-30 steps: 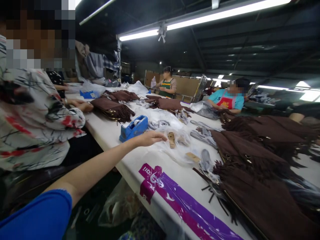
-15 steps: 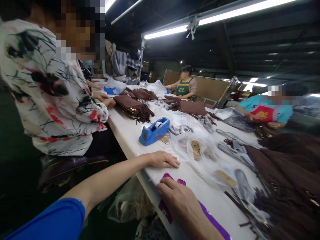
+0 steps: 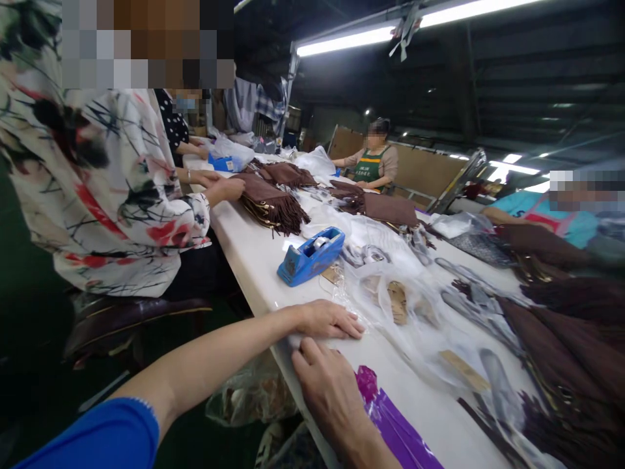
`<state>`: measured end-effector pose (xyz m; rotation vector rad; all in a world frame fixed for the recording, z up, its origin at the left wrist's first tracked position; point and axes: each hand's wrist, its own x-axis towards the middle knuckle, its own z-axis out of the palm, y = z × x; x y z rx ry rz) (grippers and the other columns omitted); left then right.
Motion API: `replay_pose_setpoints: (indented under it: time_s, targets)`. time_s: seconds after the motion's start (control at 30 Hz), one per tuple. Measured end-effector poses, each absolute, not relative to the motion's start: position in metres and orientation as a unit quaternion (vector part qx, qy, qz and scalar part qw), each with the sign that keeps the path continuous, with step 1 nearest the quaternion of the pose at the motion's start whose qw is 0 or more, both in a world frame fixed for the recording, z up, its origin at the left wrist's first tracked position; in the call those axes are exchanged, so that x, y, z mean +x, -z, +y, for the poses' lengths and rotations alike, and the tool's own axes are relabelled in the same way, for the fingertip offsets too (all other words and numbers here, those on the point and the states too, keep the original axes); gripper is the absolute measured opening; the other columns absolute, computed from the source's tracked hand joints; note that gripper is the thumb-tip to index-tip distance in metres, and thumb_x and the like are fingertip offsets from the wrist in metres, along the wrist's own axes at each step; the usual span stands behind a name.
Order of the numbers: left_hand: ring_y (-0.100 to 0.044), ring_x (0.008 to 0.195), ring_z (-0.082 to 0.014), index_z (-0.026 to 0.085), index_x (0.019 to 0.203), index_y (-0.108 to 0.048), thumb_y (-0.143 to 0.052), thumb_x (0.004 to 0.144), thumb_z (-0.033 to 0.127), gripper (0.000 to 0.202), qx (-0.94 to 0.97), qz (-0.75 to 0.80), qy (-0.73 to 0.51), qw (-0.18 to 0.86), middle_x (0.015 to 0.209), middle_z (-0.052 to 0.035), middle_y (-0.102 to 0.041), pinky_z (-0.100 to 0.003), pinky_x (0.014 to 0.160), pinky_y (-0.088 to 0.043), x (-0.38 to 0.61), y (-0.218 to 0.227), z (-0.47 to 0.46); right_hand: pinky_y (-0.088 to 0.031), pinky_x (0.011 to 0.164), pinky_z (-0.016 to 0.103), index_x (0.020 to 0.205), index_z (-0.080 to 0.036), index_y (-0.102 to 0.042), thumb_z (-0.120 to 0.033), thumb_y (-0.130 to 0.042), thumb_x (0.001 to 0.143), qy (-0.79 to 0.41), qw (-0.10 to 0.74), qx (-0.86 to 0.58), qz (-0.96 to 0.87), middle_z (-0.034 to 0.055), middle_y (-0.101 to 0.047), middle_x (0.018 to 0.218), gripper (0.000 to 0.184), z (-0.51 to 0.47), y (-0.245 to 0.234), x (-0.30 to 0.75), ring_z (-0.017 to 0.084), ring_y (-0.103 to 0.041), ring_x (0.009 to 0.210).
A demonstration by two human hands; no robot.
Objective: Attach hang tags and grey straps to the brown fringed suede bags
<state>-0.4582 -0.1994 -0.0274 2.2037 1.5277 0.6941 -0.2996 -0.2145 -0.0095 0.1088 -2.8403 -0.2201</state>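
My left hand [image 3: 332,320] lies palm down on the white table [image 3: 266,286], its fingers stretched out and resting near a strip of clear film. Closer to me, at the table's edge, my right hand [image 3: 327,381] has curled fingers; their tips and whatever they may hold are hidden below the knuckles. Right beside its wrist lies a crumpled purple plastic piece [image 3: 398,426], partly covered by the forearm. Beyond my left hand stands a blue tape dispenser [image 3: 312,257]. Clear plastic bags [image 3: 420,326] with a tan tag inside spread to the right.
Brown fringed bags [image 3: 273,202] with zips lie along the table, and a larger brown pile [image 3: 561,345] covers the right side. A co-worker in a floral shirt [image 3: 122,176] sits close on the left. Other people work farther along. A plastic sack [image 3: 251,391] is below the edge.
My right hand has moved left off the purple plastic, toward the table edge, uncovering more of it. My left hand stays flat. The camera view has shifted slightly.
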Motion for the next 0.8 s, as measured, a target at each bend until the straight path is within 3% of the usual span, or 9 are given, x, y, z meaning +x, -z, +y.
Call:
replay_pose_setpoints:
  time_s: [0.2,0.37,0.53,0.67,0.8]
  targets:
    - [-0.045,0.132,-0.0198,0.023,0.118,-0.066,-0.054,0.09,0.014,0.033,0.782,0.532,-0.271,0.18,0.133,-0.0027,-0.058,-0.033,0.112,-0.031,-0.46,0.028,-0.201,-0.038,0.058,0.03,0.073,-0.022,-0.06,-0.012,-0.058,0.08,-0.022,0.184,0.021,-0.983,0.003,-0.063,0.079,0.012,-0.21,0.013,-0.29,0.02,-0.056,0.069]
    - [-0.041,0.135,-0.0224,0.02,0.123,-0.064,-0.05,0.092,0.019,0.033,0.794,0.521,-0.265,0.165,0.135,-0.0053,-0.056,-0.037,0.113,-0.029,-0.459,0.027,-0.202,-0.045,0.066,0.026,0.073,-0.02,-0.057,-0.017,-0.047,0.088,-0.339,0.168,-0.018,-0.926,0.0024,-0.063,0.082,0.019,-0.186,-0.006,-0.249,0.016,-0.059,0.074]
    - [-0.044,0.133,-0.0217,0.023,0.124,-0.062,-0.048,0.094,0.021,0.033,0.799,0.526,-0.241,0.161,0.137,-0.0035,-0.055,-0.038,0.113,-0.028,-0.457,0.021,-0.204,-0.05,0.069,0.027,0.078,-0.022,-0.066,-0.039,-0.058,0.088,-0.538,0.11,-0.102,-0.83,0.0038,-0.067,0.082,0.021,-0.157,-0.02,-0.184,0.018,-0.062,0.075]
    - [-0.042,0.134,-0.0208,0.026,0.124,-0.062,-0.051,0.092,0.018,0.034,0.79,0.532,-0.249,0.176,0.136,-0.0029,-0.055,-0.039,0.114,-0.026,-0.455,0.016,-0.204,-0.055,0.064,0.027,0.08,-0.02,-0.072,-0.048,-0.074,0.075,-0.639,0.216,-0.273,-0.686,0.0057,-0.07,0.079,0.028,-0.136,-0.018,-0.137,0.018,-0.065,0.07]
    - [-0.045,0.132,-0.0205,0.026,0.121,-0.064,-0.055,0.088,0.019,0.035,0.773,0.534,-0.275,0.203,0.133,-0.0049,-0.057,-0.039,0.114,-0.027,-0.453,0.009,-0.207,-0.055,0.053,0.021,0.077,-0.02,-0.071,-0.04,-0.089,0.057,-0.702,0.373,-0.359,-0.488,0.0021,-0.072,0.073,0.033,-0.12,-0.024,-0.098,0.015,-0.067,0.064]
